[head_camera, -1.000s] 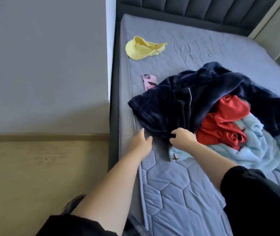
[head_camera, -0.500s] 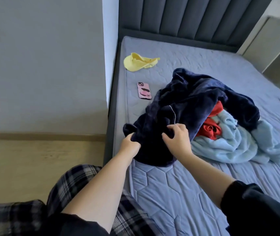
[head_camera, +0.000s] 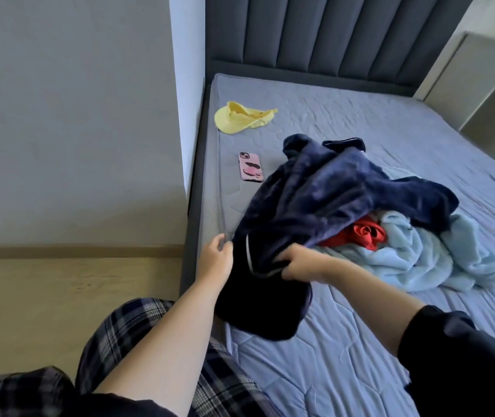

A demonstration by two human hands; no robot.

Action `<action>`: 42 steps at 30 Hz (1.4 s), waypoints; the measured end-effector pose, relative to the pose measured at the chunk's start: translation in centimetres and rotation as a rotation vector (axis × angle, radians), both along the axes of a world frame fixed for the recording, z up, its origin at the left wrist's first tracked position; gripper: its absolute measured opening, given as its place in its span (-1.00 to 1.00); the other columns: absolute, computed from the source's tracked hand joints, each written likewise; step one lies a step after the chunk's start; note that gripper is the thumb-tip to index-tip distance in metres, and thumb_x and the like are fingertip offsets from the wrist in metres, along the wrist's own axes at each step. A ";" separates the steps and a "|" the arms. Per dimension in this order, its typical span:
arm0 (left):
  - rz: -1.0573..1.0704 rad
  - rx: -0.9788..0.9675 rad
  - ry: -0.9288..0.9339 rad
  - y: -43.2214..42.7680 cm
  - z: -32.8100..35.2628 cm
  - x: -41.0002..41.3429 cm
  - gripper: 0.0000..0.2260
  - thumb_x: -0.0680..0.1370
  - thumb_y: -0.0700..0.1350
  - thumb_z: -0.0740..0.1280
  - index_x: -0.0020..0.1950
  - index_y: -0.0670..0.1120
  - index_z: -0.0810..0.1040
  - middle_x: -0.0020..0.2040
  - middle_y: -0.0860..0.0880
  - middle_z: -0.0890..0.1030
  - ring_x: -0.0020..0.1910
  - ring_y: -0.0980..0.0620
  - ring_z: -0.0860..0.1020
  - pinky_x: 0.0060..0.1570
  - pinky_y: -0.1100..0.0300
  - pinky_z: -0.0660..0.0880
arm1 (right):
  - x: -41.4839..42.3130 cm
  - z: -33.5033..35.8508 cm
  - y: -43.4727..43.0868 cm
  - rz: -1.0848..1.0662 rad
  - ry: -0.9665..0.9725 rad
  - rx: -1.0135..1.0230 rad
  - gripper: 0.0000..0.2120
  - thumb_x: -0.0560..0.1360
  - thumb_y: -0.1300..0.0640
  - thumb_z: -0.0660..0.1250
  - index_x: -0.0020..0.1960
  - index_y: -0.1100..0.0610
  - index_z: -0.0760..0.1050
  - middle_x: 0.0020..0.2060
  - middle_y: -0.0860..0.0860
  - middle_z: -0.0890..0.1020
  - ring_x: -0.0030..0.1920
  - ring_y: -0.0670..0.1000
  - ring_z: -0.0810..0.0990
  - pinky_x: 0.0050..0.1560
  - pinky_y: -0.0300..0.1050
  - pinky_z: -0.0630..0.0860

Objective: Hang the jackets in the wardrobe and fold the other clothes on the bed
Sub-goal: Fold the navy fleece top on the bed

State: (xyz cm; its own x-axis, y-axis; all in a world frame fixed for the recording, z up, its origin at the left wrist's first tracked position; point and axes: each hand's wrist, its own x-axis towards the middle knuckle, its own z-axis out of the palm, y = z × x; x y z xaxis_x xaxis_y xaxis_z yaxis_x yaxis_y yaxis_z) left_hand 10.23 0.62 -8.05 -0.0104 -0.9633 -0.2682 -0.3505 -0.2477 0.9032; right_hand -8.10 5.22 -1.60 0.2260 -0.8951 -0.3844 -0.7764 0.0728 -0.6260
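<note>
- The bed has bare mattress toward 6 o'clock and out to 3 o'clock, which looks like good room for spreading and folding. Its near-left edge drops to the floor at 9 o'clock, with a wall close behind it, so there is little swing space that way.
- The navy jacket lies in a heap at mid-bed, with its near end lifted off the mattress. It looks plush, thick and floppy, probably the heaviest piece here. It will sag from any single hold, so taking it at the collar or shoulders should suit hanging best.
- A light blue garment lies at 4 o'clock from the jacket and partly under it. It is soft and may drag along.
- A red garment is bunched between the two. It looks thin, light and easy to snag.
- The right grip is clenched on the jacket's piped edge, and the left grip curls onto its left edge at 9 o'clock.
- A yellow cap sits at 11 o'clock, well apart.
- A pink phone lies at 10 o'clock, just beside the jacket. It is hard and could be knocked off the edge.
</note>
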 end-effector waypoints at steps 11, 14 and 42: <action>-0.243 0.201 0.232 -0.1 -1.8 0.0 -0.31 0.45 0.15 0.42 0.50 0.13 0.20 0.26 0.07 0.40 0.12 0.07 0.46 0.09 0.14 0.41 | -3.5 0.8 -2.5 -0.895 0.151 -0.559 -0.55 0.42 -0.06 0.40 0.23 0.08 0.44 0.26 0.10 0.40 0.26 0.10 0.36 0.24 0.03 0.36; -0.340 0.197 0.220 -0.1 -1.8 0.1 -0.37 0.40 0.14 0.45 0.43 0.22 0.30 0.24 0.16 0.41 0.15 0.11 0.50 0.12 0.17 0.47 | -4.2 -0.6 -3.2 -1.057 -0.002 -0.150 -0.06 0.36 -0.12 0.48 0.54 0.01 0.00 0.46 0.17 0.16 0.42 0.21 0.24 0.37 0.15 0.30; -0.164 0.374 0.452 -1.0 -1.8 -0.5 -0.82 0.45 0.01 0.42 0.01 -0.01 0.68 0.01 -0.04 0.69 0.01 -0.04 0.65 0.10 0.06 0.54 | -9.8 1.2 -9.0 -0.413 0.422 -0.214 -0.55 0.38 0.16 0.38 0.24 0.26 0.46 0.14 0.18 0.60 0.08 0.12 0.55 0.14 -0.05 0.43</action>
